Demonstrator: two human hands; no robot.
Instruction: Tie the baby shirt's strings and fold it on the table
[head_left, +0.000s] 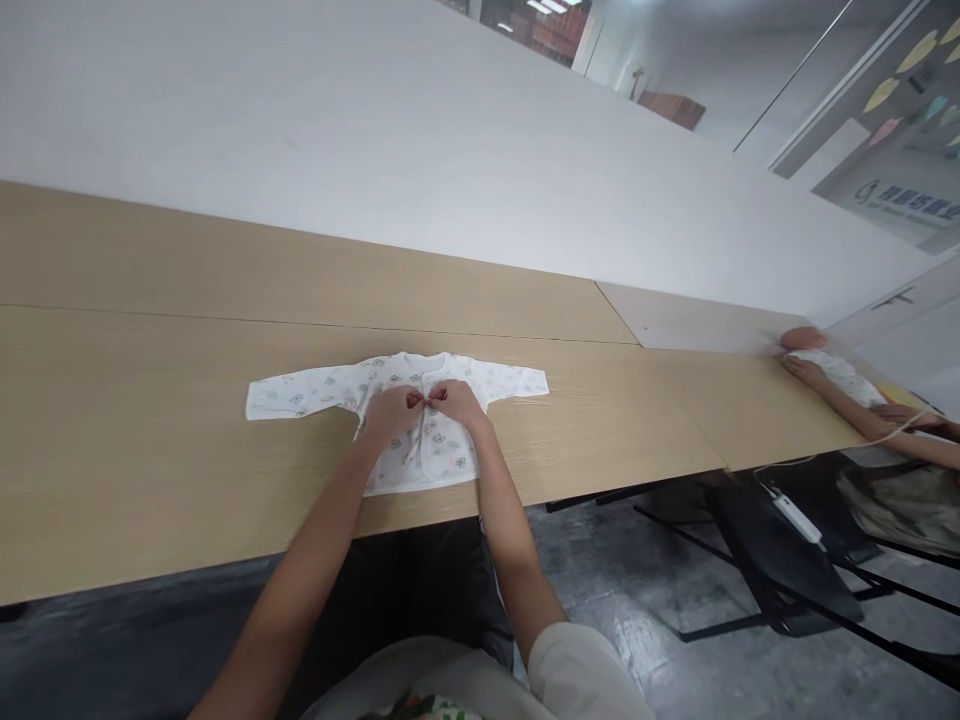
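Observation:
A small white baby shirt (450,455) with a scattered print lies spread on the wooden table, its collar toward the wall and both long sleeves stretched out sideways. My left hand (394,412) and my right hand (457,402) meet at the front opening in the chest area. Fingertips of both hands are pinched on the shirt's front edge, nearly touching each other. Whether a button or snap sits between them is hidden by the fingers. Below the hands the front edge runs down to the hem near the table's front edge.
The long table (187,450) runs along a white partition (337,130). At the far right another person's arm (847,405) rests by a white cloth item and a round brownish object (802,338). Black folding chairs (780,560) stand there, one carrying a white power strip (796,517) with a cable.

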